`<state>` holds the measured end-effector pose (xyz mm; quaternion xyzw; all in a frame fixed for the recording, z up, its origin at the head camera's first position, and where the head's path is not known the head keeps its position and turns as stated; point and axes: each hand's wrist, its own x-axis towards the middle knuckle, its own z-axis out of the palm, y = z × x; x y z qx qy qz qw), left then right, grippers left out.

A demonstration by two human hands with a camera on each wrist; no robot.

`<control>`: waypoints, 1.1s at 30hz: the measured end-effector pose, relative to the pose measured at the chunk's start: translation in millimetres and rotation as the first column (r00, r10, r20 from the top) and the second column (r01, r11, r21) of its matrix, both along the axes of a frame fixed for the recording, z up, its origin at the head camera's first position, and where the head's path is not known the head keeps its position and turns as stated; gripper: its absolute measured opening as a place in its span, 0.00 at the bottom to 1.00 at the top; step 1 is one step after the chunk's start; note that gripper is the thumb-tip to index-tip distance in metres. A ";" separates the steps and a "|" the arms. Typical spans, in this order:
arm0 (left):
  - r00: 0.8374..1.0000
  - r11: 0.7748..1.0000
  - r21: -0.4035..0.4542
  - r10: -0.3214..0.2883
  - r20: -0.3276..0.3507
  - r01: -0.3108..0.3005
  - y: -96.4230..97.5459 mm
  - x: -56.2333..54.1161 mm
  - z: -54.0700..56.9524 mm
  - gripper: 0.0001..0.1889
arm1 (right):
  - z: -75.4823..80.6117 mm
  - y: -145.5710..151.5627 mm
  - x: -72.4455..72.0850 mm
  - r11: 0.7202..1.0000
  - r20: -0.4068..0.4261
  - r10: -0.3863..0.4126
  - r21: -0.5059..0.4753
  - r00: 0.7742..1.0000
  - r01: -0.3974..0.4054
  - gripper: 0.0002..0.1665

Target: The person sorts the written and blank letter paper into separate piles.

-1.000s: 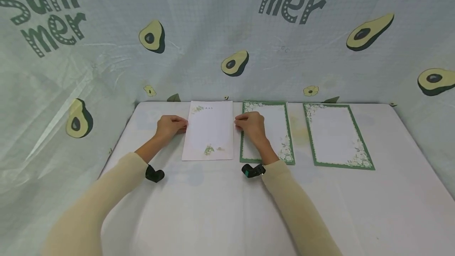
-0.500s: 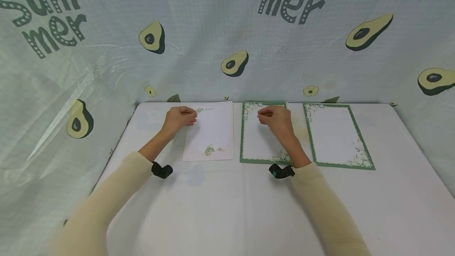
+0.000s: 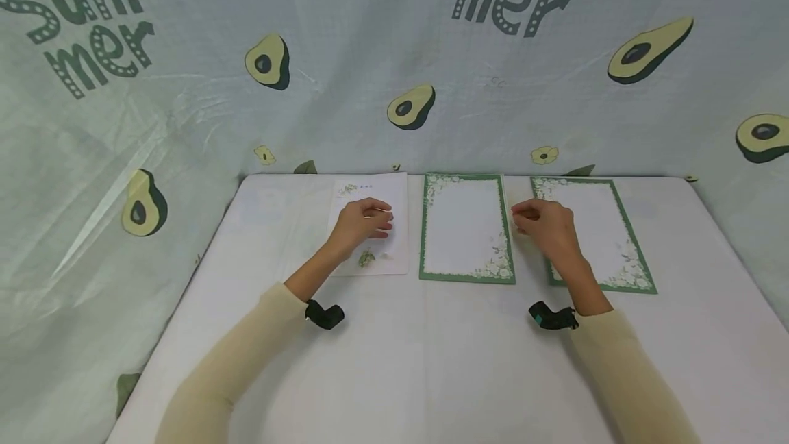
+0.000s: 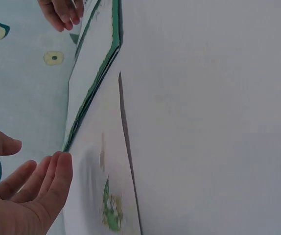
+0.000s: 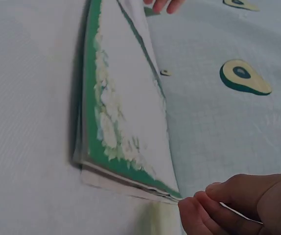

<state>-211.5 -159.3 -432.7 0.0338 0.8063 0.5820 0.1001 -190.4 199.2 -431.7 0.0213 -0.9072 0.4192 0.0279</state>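
My left hand (image 3: 360, 225) hovers over a white sheet of paper (image 3: 394, 252) with small floral prints, its fingers relaxed. In the left wrist view the thumb stands apart from the fingers (image 4: 57, 181), with nothing between them. To the right lies a stack of green-bordered floral paper (image 3: 465, 225), its layered edges showing in the right wrist view. My right hand (image 3: 548, 225) is just beside the stack's right edge, loosely bent and holding nothing. In the right wrist view its fingertips (image 5: 187, 208) appear close to the stack's corner; whether they touch it is unclear.
Another green-bordered sheet (image 3: 598, 238) lies slightly slanted at the right, partly behind the right forearm. A white cloth (image 3: 425, 362) covers the table. Behind it hangs a backdrop (image 3: 345, 33) printed with avocados.
Both hands have left the white sheet's sides and moved right. The left is now above that sheet; the right has crossed the middle stack to its right edge. The papers stay in place.
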 end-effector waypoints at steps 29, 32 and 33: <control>0.993 0.999 -0.028 -0.038 0.115 0.041 61.6 -5.6 -14.7 0.15 | -17.0 7.7 -4.0 0.998 0.228 0.053 -0.038 0.972 -0.046 0.19; 0.995 0.998 -0.043 -0.031 0.100 0.035 63.3 -5.1 -15.3 0.14 | -15.7 8.1 -3.0 0.998 0.242 0.044 -0.056 0.969 -0.032 0.20; 0.995 0.998 -0.047 -0.029 0.093 0.033 63.9 -4.9 -15.7 0.14 | -15.0 7.9 -2.4 0.998 0.243 0.040 -0.054 0.969 -0.027 0.20</control>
